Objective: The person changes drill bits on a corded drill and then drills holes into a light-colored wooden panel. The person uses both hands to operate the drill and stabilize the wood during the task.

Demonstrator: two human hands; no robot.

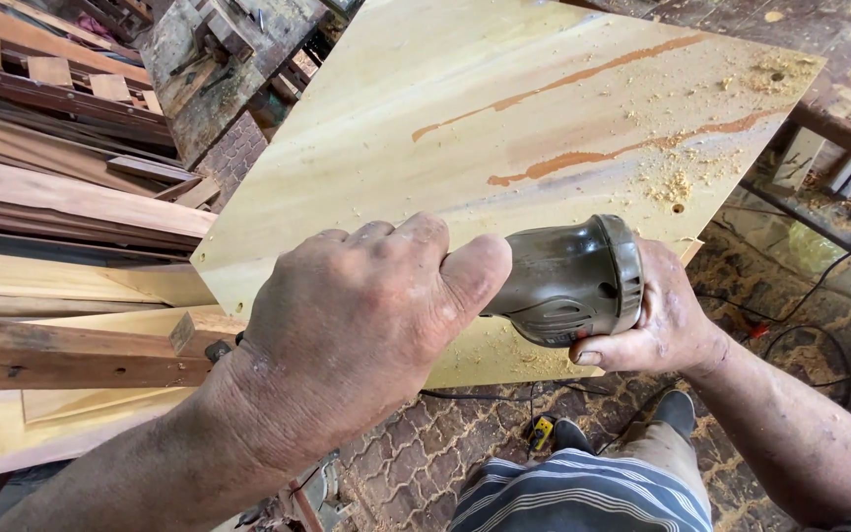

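Both my hands are clamped on the grey power tool (568,281): my left hand (366,315) wraps its front, my right hand (657,320) grips its rear. It sits at the near edge of the pale wooden board (465,108). Sawdust (677,182) and one drilled hole (678,208) show finished work; most of the board lies untouched.

My left hand (361,315) is broad and dusty, the knuckles creased, fine sawdust caught in the wrinkles and the thumbnail cut short. My right hand (657,320) is just as dusty, with a short, worn nail on the thumb. Both forearms are bare, no sleeves, flecked with dust and small marks. I wear shorts (583,498) with dark blue and white stripes, and dark shoes (677,409).
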